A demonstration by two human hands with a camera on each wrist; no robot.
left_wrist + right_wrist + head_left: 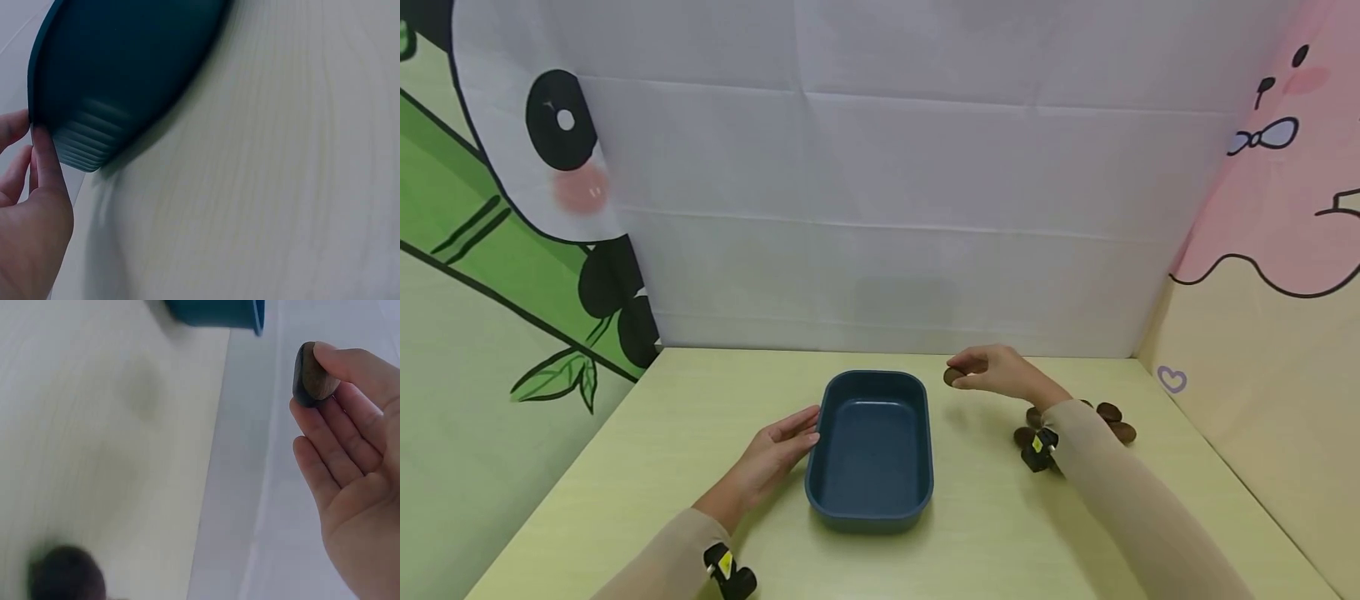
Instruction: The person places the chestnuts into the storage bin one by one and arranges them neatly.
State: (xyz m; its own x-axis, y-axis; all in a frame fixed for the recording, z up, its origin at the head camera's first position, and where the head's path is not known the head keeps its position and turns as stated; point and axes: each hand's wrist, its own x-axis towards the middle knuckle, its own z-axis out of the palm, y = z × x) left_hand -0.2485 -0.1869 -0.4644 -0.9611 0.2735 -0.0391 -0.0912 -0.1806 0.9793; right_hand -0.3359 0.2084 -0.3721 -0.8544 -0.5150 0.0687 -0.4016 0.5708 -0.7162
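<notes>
A dark blue, rectangular tray with rounded corners stands on the table with nothing in it. My left hand rests against its left side with fingers extended; the left wrist view has the thumb and a fingertip at the tray's edge. Above the table, right of the tray's far end, my right hand pinches a smooth brown stone between thumb and fingers. Several similar dark stones lie on the table, partly hidden under the right forearm.
The pale yellow table meets a white panel at the back. Printed walls stand on both sides, one with a panda picture, the other pink and cream. A dark blurred stone shows low in the right wrist view.
</notes>
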